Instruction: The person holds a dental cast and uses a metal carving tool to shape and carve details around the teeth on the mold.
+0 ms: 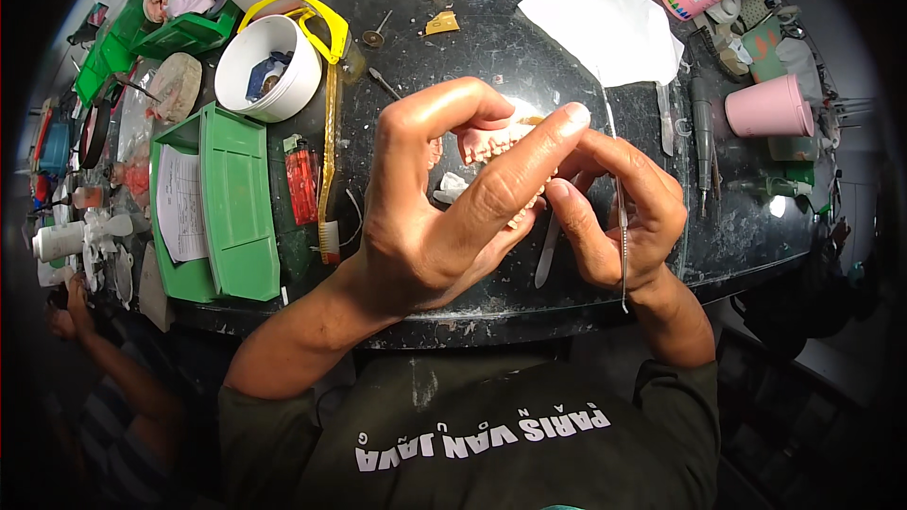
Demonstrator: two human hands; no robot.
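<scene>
My left hand (pixel 435 217) is closed round a pinkish dental model (pixel 484 144) with rows of teeth, raised above the dark worktop. Thumb and bent fingers cover much of it. Reaching in from the right, my right hand (pixel 624 208) has a slim metal dental instrument (pixel 624 260) lodged between its fingers, pointing away from me. Its thumb and fingertips meet close to the model's right side; whether they pinch anything else there is hidden. Below the model, a small white piece (pixel 452 187) lies on the worktop. A pale flat blade (pixel 547 255) rests between my wrists.
On the left stand a green bin (pixel 241 203) holding papers, a red lighter (pixel 301 184), a yellow-handled toothbrush (pixel 331 132) and a white tub (pixel 234 80). White paper (pixel 595 24), a handpiece (pixel 702 132) and a pink cup (pixel 770 111) lie rightward. Another person's arm (pixel 123 368) shows lower left.
</scene>
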